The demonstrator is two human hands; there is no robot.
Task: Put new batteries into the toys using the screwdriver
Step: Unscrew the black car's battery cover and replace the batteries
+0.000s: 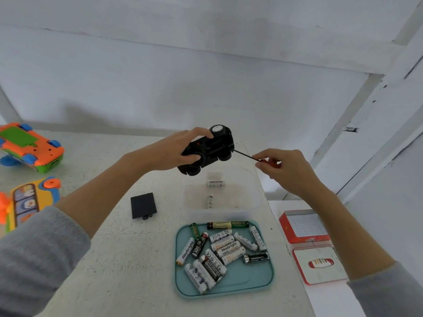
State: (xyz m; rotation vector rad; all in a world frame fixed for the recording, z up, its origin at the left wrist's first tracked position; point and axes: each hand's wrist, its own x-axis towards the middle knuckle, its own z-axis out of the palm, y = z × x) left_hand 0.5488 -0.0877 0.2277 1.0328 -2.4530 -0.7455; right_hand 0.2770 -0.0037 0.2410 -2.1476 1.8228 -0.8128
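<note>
The left hand (176, 149) holds a black toy car (207, 150) in the air above the table (109, 248), at about 12 o'clock from the teal tray (249, 282). Its grip is clamped on the car: fingers over the top by a wheel, thumb on the near side. The car is tilted with its underside and wheels turned toward the camera.

The right hand (282, 167) pinches the red handle of a screwdriver (254, 157) between thumb and fingertips. The thin dark shaft points toward 9 o'clock and its tip meets the car's right end.

On the table, under the car, stands a clear plastic container (251, 195) with one white battery (216, 183) and some small metal bits inside. Just beside it at 6 o'clock the teal tray carries a heap of AA batteries (226, 250), white, black and green. A black battery cover (143, 205) lies flat at 9 o'clock from the container.

At the table's left edge lie an orange and green toy car (29, 147), upside down, and a yellow toy bus (29, 200). At 3 o'clock from the tray sit a red and white box (304, 226) and a red-edged card (319, 264).
</note>
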